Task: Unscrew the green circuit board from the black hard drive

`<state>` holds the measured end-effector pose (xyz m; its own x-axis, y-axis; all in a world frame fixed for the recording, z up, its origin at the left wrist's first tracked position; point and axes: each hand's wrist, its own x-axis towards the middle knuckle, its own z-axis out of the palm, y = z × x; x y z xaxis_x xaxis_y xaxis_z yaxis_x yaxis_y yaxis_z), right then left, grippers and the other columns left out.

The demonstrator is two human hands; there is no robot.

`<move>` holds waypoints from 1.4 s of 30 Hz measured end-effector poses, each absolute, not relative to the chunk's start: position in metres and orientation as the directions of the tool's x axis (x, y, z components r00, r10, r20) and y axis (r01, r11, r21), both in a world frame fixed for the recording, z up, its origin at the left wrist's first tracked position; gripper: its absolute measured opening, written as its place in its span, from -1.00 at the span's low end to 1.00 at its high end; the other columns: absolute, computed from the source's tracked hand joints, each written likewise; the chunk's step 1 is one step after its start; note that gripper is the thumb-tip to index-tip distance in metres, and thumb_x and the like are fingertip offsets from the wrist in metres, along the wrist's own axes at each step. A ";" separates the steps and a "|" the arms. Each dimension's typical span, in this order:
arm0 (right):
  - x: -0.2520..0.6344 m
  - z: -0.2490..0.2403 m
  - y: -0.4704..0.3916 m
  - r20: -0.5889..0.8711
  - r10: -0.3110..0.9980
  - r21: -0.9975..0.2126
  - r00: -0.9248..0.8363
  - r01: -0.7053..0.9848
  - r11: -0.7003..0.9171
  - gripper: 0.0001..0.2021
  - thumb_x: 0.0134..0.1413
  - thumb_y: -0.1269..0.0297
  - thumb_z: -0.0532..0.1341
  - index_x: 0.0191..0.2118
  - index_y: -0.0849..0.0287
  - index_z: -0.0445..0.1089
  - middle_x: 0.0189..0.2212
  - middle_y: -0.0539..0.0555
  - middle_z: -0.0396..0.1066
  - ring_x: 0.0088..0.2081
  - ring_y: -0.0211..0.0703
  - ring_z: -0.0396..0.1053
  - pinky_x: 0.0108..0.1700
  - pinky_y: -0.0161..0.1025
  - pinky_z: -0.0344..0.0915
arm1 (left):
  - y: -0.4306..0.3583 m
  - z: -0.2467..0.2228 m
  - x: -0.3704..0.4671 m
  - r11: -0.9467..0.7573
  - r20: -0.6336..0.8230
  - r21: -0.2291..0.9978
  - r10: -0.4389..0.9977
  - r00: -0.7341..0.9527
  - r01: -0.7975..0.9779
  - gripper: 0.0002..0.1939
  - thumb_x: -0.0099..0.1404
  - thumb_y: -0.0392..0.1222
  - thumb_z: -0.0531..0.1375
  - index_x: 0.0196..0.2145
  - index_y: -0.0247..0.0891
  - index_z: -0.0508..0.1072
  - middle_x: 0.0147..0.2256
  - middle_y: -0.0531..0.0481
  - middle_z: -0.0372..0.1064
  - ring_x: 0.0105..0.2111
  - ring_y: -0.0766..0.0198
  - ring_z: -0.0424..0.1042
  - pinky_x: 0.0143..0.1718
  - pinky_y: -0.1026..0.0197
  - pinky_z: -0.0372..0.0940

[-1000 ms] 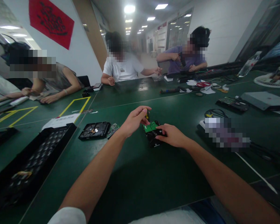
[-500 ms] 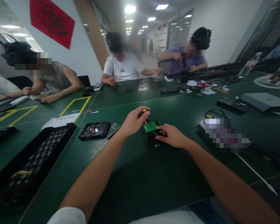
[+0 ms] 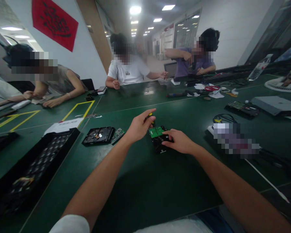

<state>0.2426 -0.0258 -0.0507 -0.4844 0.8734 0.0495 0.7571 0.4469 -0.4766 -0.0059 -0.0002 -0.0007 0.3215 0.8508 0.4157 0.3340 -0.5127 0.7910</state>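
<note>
- Left hand [image 3: 139, 126] was pinched around a small screwdriver [image 3: 150, 117] with a yellow-tipped handle, fingers curled on the grip, index finger stretched out above it.
- Screwdriver stood nearly upright, tip down on the green circuit board [image 3: 156, 131] at its far left corner.
- Right hand [image 3: 178, 141] lay pressed flat on the right side of the black hard drive [image 3: 160, 140], fingers together, thumb toward the board's edge; it was bracing the drive, not lifting it.
- Hard drive sat on the green table [image 3: 145, 181], mid-table straight ahead of the person, board side up.
- Just left of it: another opened drive casing [image 3: 98, 135] with a loose small board [image 3: 118, 133] touching its right edge.
- Black tray [image 3: 34, 165] at near left, white paper sheet [image 3: 64, 124] behind it.
- Three other people sat at the far and left sides of the table, hands on their own work, well apart from this drive.
- Judgement on the step: it looked like turning a screw on the board. To do it well, keep the driver vertical and seated in the screw head, press down while turning, and keep the right hand's weight on the drive so it cannot spin or slide.
- Risk: a tilted tip could slip out and scratch the board.
</note>
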 end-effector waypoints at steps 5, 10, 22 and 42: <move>0.244 -0.054 -0.024 0.040 0.873 -0.481 -0.486 0.757 0.443 -0.45 0.29 0.01 0.33 0.28 0.16 0.42 -0.18 0.12 0.42 -0.24 -0.09 0.37 -0.21 -0.19 0.21 | 0.003 -0.003 -0.009 -0.517 0.417 0.793 0.846 0.331 0.323 -0.48 0.56 -0.08 0.12 0.40 -0.19 0.31 -0.09 -0.08 0.55 -0.37 0.34 0.48 -0.24 0.24 0.42; 0.245 -0.058 -0.022 0.060 0.869 -0.481 -0.492 0.748 0.457 -0.46 0.29 0.01 0.34 0.28 0.16 0.43 -0.19 0.11 0.42 -0.23 -0.10 0.36 -0.19 -0.18 0.22 | 0.005 -0.003 -0.010 -0.528 0.425 0.775 0.842 0.331 0.347 -0.48 0.56 -0.10 0.11 0.41 -0.19 0.31 -0.11 -0.06 0.55 -0.37 0.34 0.47 -0.23 0.24 0.41; 0.245 -0.056 -0.023 0.061 0.866 -0.473 -0.497 0.749 0.464 -0.46 0.31 0.01 0.33 0.28 0.16 0.43 -0.21 0.10 0.41 -0.23 -0.09 0.36 -0.18 -0.18 0.22 | 0.002 0.002 -0.011 -0.608 0.502 0.634 0.794 0.343 0.479 -0.52 0.56 -0.11 0.13 0.37 -0.17 0.39 -0.14 -0.10 0.55 -0.32 0.23 0.48 -0.16 0.16 0.40; 0.246 -0.062 -0.021 0.084 0.862 -0.484 -0.500 0.736 0.474 -0.47 0.30 0.01 0.33 0.27 0.15 0.44 -0.21 0.11 0.42 -0.25 -0.09 0.37 -0.20 -0.17 0.22 | 0.001 -0.002 -0.005 -0.643 0.514 0.556 0.764 0.390 0.527 -0.60 0.48 -0.32 0.19 0.22 -0.18 0.30 -0.04 -0.10 0.53 -0.13 0.17 0.53 -0.03 0.08 0.40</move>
